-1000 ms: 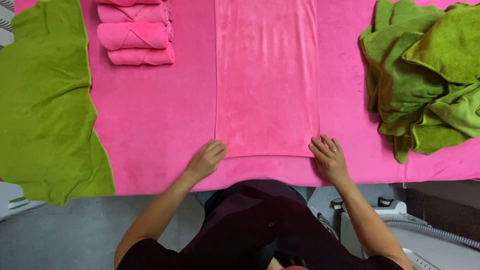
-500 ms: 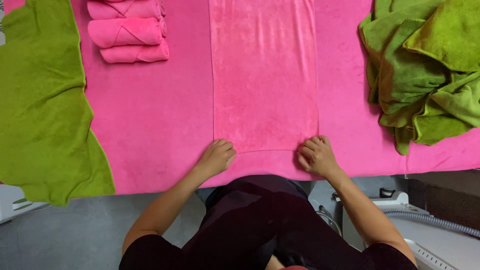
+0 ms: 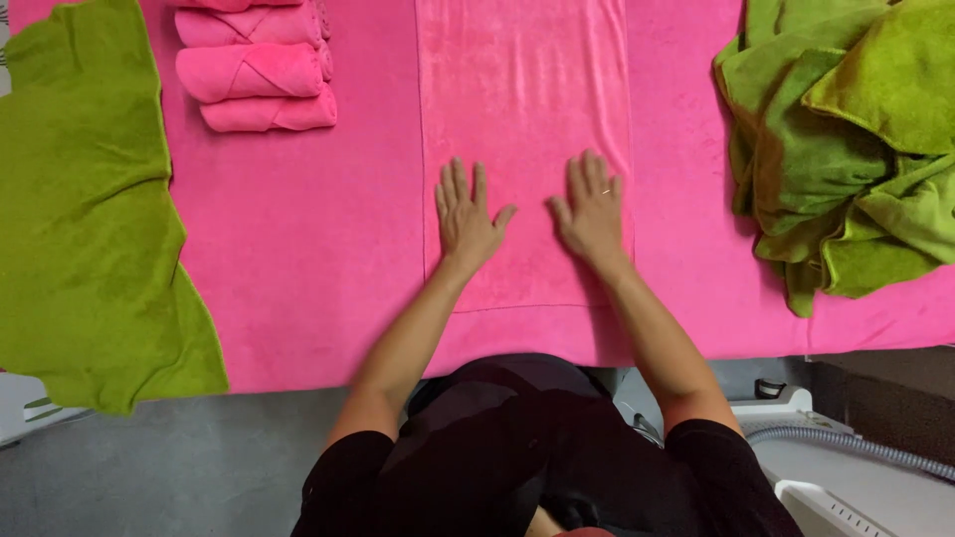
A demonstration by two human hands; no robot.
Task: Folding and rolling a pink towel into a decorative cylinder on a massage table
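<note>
A long pink towel (image 3: pixel 522 89), folded into a narrow strip, lies flat on the pink-covered table (image 3: pixel 318 259) and runs away from me. My left hand (image 3: pixel 466 214) rests palm down on its near left part, fingers spread. My right hand (image 3: pixel 591 207) lies flat on its near right part, a ring on one finger. Neither hand grips anything.
Several rolled pink towels (image 3: pixel 257 70) are stacked at the far left. A flat green towel (image 3: pixel 85 209) hangs over the table's left end. A heap of crumpled green towels (image 3: pixel 846 149) sits on the right. A white machine with a grey hose (image 3: pixel 846 447) stands on the floor at my right.
Both hands have moved from the towel's near corners at the table edge forward onto the towel, and now lie flat with fingers spread.
</note>
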